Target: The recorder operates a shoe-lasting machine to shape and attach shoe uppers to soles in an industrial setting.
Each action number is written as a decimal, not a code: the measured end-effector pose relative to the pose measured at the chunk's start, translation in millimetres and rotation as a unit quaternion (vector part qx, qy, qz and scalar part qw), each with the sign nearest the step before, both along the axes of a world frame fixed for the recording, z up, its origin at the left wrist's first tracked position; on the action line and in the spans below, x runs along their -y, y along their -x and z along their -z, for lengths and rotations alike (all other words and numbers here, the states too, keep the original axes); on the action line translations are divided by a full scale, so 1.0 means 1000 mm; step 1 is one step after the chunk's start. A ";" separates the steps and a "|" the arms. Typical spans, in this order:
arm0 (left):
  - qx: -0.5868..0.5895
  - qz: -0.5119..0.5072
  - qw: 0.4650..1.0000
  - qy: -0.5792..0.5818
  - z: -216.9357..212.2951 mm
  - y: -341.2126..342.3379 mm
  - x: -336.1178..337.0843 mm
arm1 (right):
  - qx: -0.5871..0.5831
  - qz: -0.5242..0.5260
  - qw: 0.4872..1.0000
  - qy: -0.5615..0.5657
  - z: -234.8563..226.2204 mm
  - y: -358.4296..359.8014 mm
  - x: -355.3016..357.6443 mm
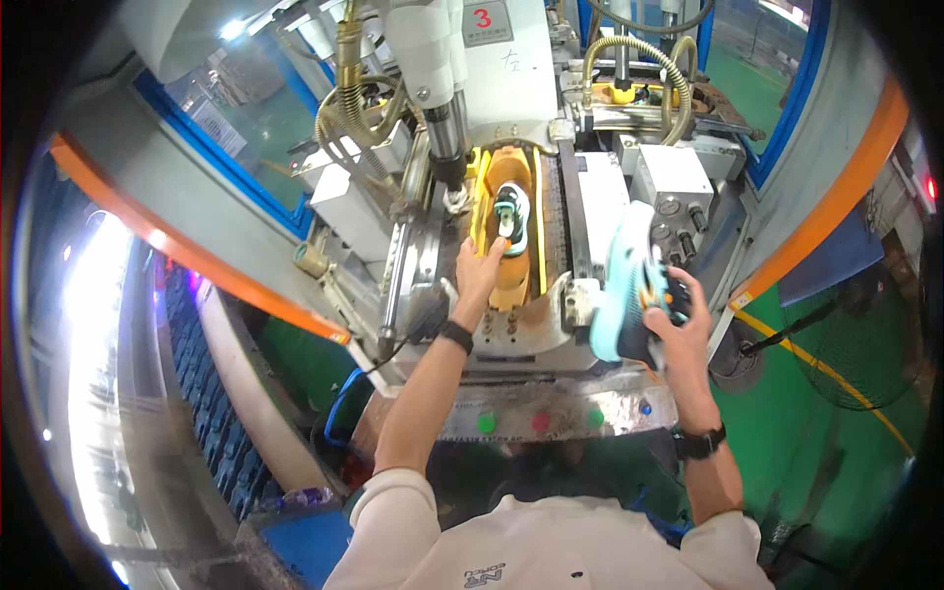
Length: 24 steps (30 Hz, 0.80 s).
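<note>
A dark shoe with a pale mint sole (520, 236) lies in the yellow-orange cradle (509, 285) of a press machine. My left hand (477, 277) is at its near end, the thumb against the heel and the fingers partly hidden by the cradle's left wall. To the right, clear of the machine bed, my right hand (686, 324) grips a second shoe (618, 295), dark on top with a thick mint sole. That shoe is held tilted, its sole facing left, and is slightly blurred.
A metal cylinder (444, 138) hangs just left of the cradle. Hoses (678, 88) and a gauge block (673, 211) stand at the right. A panel with green and red buttons (541, 422) runs along the front. Orange-edged guards (197, 251) flank both sides; a dark belt (211, 413) lies left.
</note>
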<state>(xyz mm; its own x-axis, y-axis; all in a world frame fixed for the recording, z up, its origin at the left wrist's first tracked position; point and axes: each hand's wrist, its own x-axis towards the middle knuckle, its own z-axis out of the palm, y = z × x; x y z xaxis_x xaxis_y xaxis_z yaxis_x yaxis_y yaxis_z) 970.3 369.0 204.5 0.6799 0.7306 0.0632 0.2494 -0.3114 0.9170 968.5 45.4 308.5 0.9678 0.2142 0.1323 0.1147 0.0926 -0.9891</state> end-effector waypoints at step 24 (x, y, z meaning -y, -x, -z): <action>0.071 -0.051 0.877 0.473 -0.074 0.316 0.006 | 0.120 -0.076 0.826 0.545 0.103 -0.187 -0.329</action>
<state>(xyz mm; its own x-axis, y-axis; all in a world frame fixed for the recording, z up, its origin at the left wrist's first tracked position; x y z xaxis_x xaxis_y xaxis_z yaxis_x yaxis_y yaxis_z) 654.6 362.5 278.0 0.6419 0.5585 -0.5254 0.0946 0.6222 0.7771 1155.3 374.0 205.5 0.8928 0.4492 -0.0347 0.3887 -0.8068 -0.4451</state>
